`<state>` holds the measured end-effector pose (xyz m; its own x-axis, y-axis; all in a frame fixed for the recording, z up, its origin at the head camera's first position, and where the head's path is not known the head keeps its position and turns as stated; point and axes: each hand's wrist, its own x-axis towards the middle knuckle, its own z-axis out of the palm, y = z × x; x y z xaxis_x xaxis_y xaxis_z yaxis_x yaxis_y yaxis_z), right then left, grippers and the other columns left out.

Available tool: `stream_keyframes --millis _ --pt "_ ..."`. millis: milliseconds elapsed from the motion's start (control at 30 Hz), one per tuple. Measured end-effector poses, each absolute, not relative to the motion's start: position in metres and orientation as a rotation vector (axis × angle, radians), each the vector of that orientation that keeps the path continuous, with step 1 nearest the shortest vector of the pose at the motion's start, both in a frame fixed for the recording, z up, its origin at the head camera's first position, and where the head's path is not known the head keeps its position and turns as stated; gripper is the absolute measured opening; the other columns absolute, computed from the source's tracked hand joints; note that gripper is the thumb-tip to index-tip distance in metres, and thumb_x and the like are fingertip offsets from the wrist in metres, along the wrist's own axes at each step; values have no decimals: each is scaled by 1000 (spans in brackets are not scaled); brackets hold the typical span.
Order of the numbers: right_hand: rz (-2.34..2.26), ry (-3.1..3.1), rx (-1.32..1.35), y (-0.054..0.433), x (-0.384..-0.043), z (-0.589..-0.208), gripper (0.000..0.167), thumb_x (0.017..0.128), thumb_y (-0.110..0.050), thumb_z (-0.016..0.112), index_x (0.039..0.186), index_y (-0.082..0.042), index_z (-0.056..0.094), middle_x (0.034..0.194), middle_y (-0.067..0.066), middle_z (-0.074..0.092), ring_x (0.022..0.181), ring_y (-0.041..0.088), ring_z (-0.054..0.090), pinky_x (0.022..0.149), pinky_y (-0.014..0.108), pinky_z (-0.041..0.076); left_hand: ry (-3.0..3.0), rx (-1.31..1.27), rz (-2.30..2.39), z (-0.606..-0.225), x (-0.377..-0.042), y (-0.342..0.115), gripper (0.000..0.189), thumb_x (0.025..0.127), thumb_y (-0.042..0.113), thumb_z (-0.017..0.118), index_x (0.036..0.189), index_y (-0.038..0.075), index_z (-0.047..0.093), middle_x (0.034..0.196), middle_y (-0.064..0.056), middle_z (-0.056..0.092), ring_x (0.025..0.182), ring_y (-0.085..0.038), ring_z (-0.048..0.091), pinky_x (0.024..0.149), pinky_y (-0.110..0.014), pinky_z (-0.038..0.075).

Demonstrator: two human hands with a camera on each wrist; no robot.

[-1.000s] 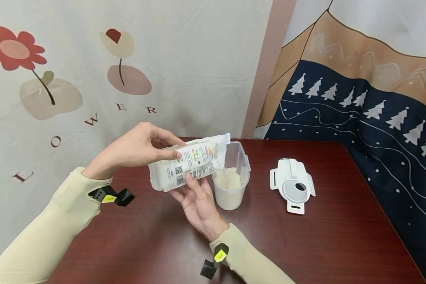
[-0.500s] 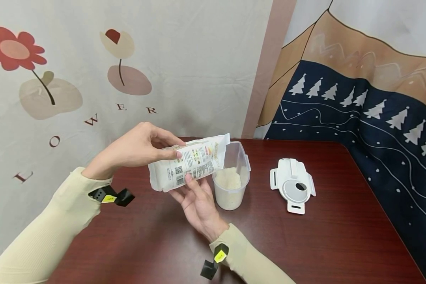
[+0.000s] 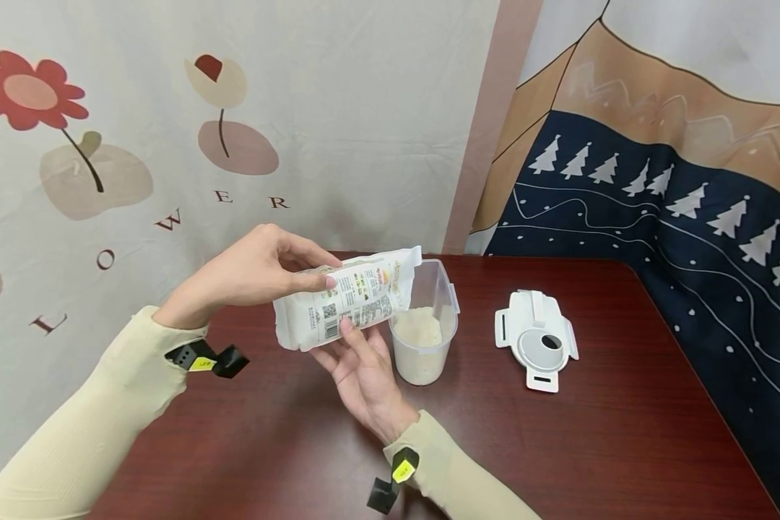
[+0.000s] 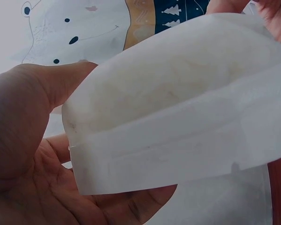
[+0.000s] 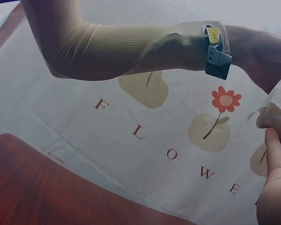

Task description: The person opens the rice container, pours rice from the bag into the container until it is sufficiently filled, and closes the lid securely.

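A white printed plastic bag [image 3: 364,283] lies tilted in the air, its right end at the rim of a clear plastic container [image 3: 421,367]. My left hand [image 3: 243,269] grips the bag's left part from above, thumb on the printed side. From below, my right hand [image 3: 372,386] holds it, with the thumb on the print and fingers behind. In the left wrist view the bag's plain side [image 4: 168,98] fills the middle. Off-white grain [image 3: 417,326] fills the lower part of the container. At the right edge of the right wrist view, part of the bag [image 5: 280,101] shows.
To the right of the container, a white lid [image 3: 534,325] with side clips and a round spout part lies on the dark red wooden table [image 3: 624,433]. Behind the table hang a pale flower-print cloth [image 3: 364,144] and a navy tree-print cloth [image 3: 591,209].
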<state>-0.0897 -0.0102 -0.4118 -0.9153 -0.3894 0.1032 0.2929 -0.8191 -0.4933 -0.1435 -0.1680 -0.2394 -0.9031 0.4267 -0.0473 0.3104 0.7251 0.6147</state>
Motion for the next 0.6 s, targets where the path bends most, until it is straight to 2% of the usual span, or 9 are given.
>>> stream_keyframes --millis 600 --pt "-2696 699 -272 -12 -88 -409 44 106 -21 57 146 -22 40 138 -2 62 123 15 64 108 38 54 2742 608 932 -239 -143 -168 21 90 30 78 112 29 79 101 7 79 88 -10 75 73 -28 58"
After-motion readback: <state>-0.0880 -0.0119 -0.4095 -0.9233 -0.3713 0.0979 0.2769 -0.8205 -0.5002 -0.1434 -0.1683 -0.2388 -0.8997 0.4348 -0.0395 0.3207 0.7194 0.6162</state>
